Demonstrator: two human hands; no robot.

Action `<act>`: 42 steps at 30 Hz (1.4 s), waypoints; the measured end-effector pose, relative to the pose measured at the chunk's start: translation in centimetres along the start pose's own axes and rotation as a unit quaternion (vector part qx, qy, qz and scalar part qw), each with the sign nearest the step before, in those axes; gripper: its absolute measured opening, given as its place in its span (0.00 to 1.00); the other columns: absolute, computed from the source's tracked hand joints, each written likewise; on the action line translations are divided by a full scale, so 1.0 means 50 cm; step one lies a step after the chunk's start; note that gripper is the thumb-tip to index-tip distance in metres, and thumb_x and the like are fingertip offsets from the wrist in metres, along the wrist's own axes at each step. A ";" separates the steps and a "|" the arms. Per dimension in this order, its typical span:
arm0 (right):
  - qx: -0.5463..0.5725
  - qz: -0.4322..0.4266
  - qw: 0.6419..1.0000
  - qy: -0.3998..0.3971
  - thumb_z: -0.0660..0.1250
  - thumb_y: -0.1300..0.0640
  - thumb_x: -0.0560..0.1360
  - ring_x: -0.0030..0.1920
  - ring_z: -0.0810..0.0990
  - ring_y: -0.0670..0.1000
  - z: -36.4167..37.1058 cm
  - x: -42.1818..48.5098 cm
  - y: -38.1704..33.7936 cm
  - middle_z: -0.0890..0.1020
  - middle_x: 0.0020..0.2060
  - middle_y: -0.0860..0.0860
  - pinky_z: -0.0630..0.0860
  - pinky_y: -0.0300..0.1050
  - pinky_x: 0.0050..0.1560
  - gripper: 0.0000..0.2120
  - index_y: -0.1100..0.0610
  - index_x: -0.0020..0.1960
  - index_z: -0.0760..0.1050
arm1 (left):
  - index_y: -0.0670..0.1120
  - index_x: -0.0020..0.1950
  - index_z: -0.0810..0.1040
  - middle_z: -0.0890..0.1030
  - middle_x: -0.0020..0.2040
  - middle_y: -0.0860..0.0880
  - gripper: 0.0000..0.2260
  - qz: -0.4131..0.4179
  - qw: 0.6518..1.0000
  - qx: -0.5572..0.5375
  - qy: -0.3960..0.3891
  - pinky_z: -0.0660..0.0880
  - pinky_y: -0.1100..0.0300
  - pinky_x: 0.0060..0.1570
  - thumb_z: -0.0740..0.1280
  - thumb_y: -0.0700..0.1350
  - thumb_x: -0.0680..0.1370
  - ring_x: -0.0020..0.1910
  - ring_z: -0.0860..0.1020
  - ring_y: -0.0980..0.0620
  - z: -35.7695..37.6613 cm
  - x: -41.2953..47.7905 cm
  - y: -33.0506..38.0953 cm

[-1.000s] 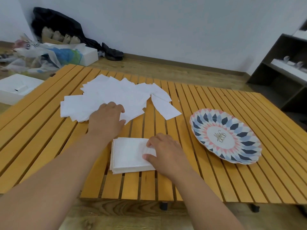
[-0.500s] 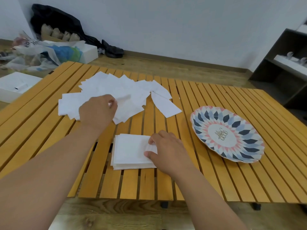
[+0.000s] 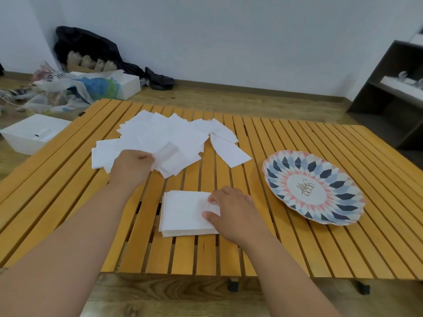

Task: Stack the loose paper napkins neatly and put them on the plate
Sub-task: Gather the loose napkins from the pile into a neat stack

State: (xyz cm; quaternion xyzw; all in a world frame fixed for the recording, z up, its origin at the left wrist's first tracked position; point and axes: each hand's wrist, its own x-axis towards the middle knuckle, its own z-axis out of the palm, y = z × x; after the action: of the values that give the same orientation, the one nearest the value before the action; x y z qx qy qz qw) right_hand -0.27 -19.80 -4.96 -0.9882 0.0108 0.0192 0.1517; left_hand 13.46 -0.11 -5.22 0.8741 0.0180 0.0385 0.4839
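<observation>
Loose napkins (image 3: 160,138): a messy heap on the far left part of the table (image 3: 297,248).
One napkin (image 3: 168,150): lifted at the heap's near edge, pinched by the left hand (image 3: 131,164), the hand closest to the heap.
Neat stack (image 3: 185,213): flat, closer to the person than the heap and a bit to its right.
Right hand (image 3: 233,211): curled fingers hold the stack's right edge.
Plate (image 3: 313,188): right of the stack, apart from it.
Next, I think: the napkin comes back and down onto the stack.

On the slatted wooden table (image 3: 297,248), the square stack of white paper napkins (image 3: 183,211) lies in front, the loose white napkins (image 3: 164,133) behind it, the round patterned plate (image 3: 311,188) to the right.
</observation>
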 end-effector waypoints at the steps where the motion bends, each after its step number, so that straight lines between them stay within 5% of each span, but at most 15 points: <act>1: 0.001 0.000 1.000 -0.002 0.61 0.45 0.78 0.66 0.67 0.49 -0.001 -0.001 0.001 0.72 0.63 0.46 0.61 0.48 0.66 0.19 0.49 0.67 0.69 | 0.45 0.35 0.78 0.77 0.39 0.42 0.10 -0.021 1.000 -0.012 -0.014 0.77 0.49 0.46 0.64 0.41 0.76 0.39 0.74 0.46 0.004 -0.003 -0.005; 3: -0.001 -0.002 1.000 -0.006 0.62 0.45 0.78 0.66 0.67 0.49 -0.001 -0.001 0.003 0.72 0.63 0.46 0.61 0.48 0.66 0.19 0.49 0.67 0.69 | 0.44 0.38 0.79 0.80 0.42 0.41 0.10 -0.039 0.999 -0.024 -0.029 0.78 0.44 0.52 0.64 0.41 0.78 0.43 0.78 0.43 0.012 -0.010 -0.005; 5: -0.003 -0.005 1.000 -0.006 0.62 0.46 0.77 0.66 0.67 0.49 -0.003 0.000 0.005 0.72 0.63 0.46 0.61 0.48 0.66 0.19 0.49 0.67 0.69 | 0.43 0.41 0.81 0.81 0.43 0.43 0.10 -0.006 1.000 0.028 -0.008 0.78 0.49 0.47 0.62 0.42 0.80 0.45 0.80 0.41 0.014 -0.011 -0.005; 11: 0.014 -0.017 0.999 0.044 0.60 0.46 0.79 0.66 0.67 0.48 -0.006 0.002 0.011 0.73 0.62 0.45 0.61 0.47 0.66 0.18 0.49 0.67 0.69 | 0.41 0.52 0.80 0.82 0.46 0.43 0.11 0.155 0.954 0.136 0.218 0.66 0.57 0.39 0.60 0.45 0.81 0.46 0.79 0.42 -0.015 -0.028 0.039; 14: 0.060 -0.012 0.995 0.083 0.60 0.45 0.79 0.64 0.68 0.47 -0.009 0.004 0.013 0.74 0.61 0.44 0.62 0.45 0.63 0.16 0.48 0.65 0.70 | 0.43 0.51 0.79 0.83 0.45 0.46 0.11 0.173 0.955 0.011 0.241 0.75 0.53 0.44 0.60 0.47 0.79 0.44 0.81 0.44 -0.038 -0.041 0.080; 17: 0.229 0.024 0.969 0.088 0.61 0.46 0.78 0.62 0.72 0.44 -0.018 0.008 0.006 0.76 0.59 0.43 0.68 0.39 0.58 0.14 0.49 0.61 0.73 | 0.46 0.46 0.77 0.82 0.39 0.52 0.07 0.150 0.961 -0.142 0.186 0.81 0.50 0.47 0.61 0.46 0.78 0.40 0.81 0.54 -0.052 -0.079 0.134; 19: 0.420 0.091 0.901 0.054 0.61 0.45 0.79 0.57 0.78 0.45 -0.033 0.008 -0.002 0.80 0.56 0.45 0.72 0.39 0.51 0.13 0.51 0.57 0.75 | 0.48 0.42 0.76 0.81 0.35 0.56 0.08 0.136 0.957 -0.222 0.131 0.80 0.62 0.39 0.62 0.42 0.79 0.36 0.80 0.60 -0.050 -0.123 0.171; 20: 0.535 0.125 0.836 0.017 0.60 0.44 0.79 0.55 0.81 0.48 -0.041 0.008 -0.004 0.81 0.54 0.48 0.75 0.41 0.49 0.14 0.52 0.57 0.75 | 0.49 0.41 0.77 0.80 0.33 0.57 0.09 0.127 0.952 -0.261 0.097 0.77 0.67 0.34 0.61 0.40 0.79 0.34 0.79 0.61 -0.047 -0.149 0.186; 22: 0.706 0.152 0.689 -0.053 0.58 0.41 0.79 0.52 0.84 0.54 -0.051 0.004 0.002 0.83 0.54 0.55 0.79 0.47 0.49 0.21 0.56 0.61 0.73 | 0.52 0.37 0.78 0.78 0.30 0.57 0.15 0.088 0.937 -0.337 0.035 0.72 0.67 0.30 0.61 0.39 0.79 0.31 0.76 0.60 -0.041 -0.192 0.200; 24: 0.761 0.147 0.627 -0.079 0.56 0.38 0.77 0.55 0.83 0.57 -0.054 0.001 0.013 0.82 0.57 0.57 0.78 0.52 0.53 0.25 0.55 0.64 0.70 | 0.53 0.33 0.79 0.80 0.34 0.54 0.17 0.033 0.913 -0.406 -0.013 0.73 0.62 0.35 0.61 0.39 0.79 0.35 0.77 0.56 -0.035 -0.219 0.198; 30: 0.757 0.057 0.647 -0.076 0.60 0.40 0.77 0.63 0.77 0.54 -0.065 -0.002 0.030 0.79 0.62 0.50 0.72 0.59 0.65 0.23 0.48 0.68 0.70 | 0.47 0.51 0.79 0.84 0.53 0.47 0.08 -0.076 0.897 -0.432 -0.055 0.76 0.50 0.48 0.61 0.42 0.79 0.51 0.81 0.47 -0.031 -0.240 0.157; 33: 0.726 0.060 0.680 -0.084 0.67 0.49 0.73 0.59 0.80 0.53 -0.075 -0.006 0.040 0.82 0.58 0.51 0.75 0.53 0.61 0.19 0.54 0.62 0.75 | 0.49 0.48 0.78 0.83 0.44 0.53 0.07 -0.082 0.932 -0.353 -0.032 0.76 0.53 0.41 0.61 0.46 0.81 0.46 0.80 0.48 -0.028 -0.229 0.129; 37: 0.626 0.068 0.776 -0.046 0.67 0.58 0.75 0.51 0.84 0.49 -0.072 -0.008 0.055 0.85 0.50 0.49 0.80 0.45 0.50 0.07 0.54 0.53 0.79 | 0.49 0.50 0.78 0.84 0.40 0.57 0.08 -0.059 0.948 -0.305 -0.074 0.75 0.59 0.38 0.59 0.43 0.82 0.40 0.82 0.58 -0.025 -0.218 0.105; 42: 0.614 0.067 0.783 -0.069 0.64 0.67 0.77 0.53 0.83 0.48 -0.070 -0.008 0.084 0.85 0.51 0.47 0.80 0.40 0.49 0.13 0.53 0.56 0.77 | 0.48 0.44 0.83 0.85 0.49 0.53 0.14 -0.045 0.950 -0.261 -0.167 0.77 0.55 0.46 0.63 0.31 0.77 0.50 0.82 0.53 -0.030 -0.203 0.086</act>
State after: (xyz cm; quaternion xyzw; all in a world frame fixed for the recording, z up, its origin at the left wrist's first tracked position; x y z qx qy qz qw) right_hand -0.68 -24.85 -2.84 -0.6789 0.0757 0.0871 0.7252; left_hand 3.19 -1.83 -1.28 0.7095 -0.0347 -0.1265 0.6924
